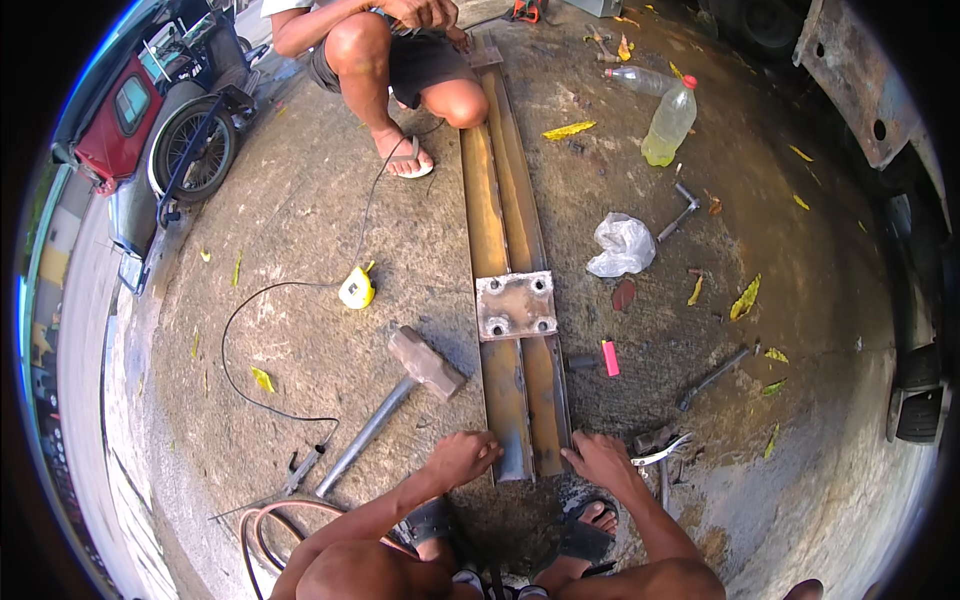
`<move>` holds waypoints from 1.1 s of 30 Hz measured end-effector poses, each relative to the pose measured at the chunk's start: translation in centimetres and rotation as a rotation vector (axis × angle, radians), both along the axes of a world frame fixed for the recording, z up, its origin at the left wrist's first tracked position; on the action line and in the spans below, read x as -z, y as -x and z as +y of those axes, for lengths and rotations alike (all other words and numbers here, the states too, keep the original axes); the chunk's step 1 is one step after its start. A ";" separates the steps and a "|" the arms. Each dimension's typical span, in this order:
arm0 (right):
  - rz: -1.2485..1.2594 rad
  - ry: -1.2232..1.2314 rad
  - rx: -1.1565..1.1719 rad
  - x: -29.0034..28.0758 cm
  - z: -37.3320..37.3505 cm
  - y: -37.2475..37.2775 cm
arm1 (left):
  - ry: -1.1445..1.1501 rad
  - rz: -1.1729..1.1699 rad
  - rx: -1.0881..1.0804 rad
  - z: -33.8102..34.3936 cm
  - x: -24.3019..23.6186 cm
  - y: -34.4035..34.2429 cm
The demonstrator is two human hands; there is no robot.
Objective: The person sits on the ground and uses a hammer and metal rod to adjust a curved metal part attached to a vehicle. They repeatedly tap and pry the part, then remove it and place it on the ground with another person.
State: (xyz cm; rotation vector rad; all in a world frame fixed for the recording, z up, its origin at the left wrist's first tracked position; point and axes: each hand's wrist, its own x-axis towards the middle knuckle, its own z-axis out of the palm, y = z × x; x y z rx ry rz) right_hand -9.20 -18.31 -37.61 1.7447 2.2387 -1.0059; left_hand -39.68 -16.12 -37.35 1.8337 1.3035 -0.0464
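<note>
A long rusty steel beam with raised edges and a middle rib lies on the concrete, running away from me. Across it rests a square steel plate with a hole near each corner. My left hand is closed on the beam's left edge at the near end, its fingertips partly hidden. Opposite it, my right hand grips the right edge with curled fingers. Left of the beam lies a sledgehammer, its metal handle slanting toward me. A silver-handled tool is on the ground just beyond my right hand.
A person squats at the beam's far left. Leftward are a yellow tape measure, an electrode holder and cables. Rightward lie a pink lighter, wrench, plastic bag and bottle. A motorcycle with sidecar stands far left.
</note>
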 end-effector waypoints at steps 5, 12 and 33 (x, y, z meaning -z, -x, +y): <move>0.007 -0.011 0.000 -0.1 -0.1 0.1 | -0.037 -0.030 0.006 0.1 0.2 -0.2; 0.004 0.001 0.001 -0.6 0.1 0.3 | 0.012 -0.028 -0.004 0.2 -0.1 -0.2; 0.008 0.015 0.027 0.1 0.0 0.3 | -0.048 -0.034 0.004 -0.2 0.9 0.2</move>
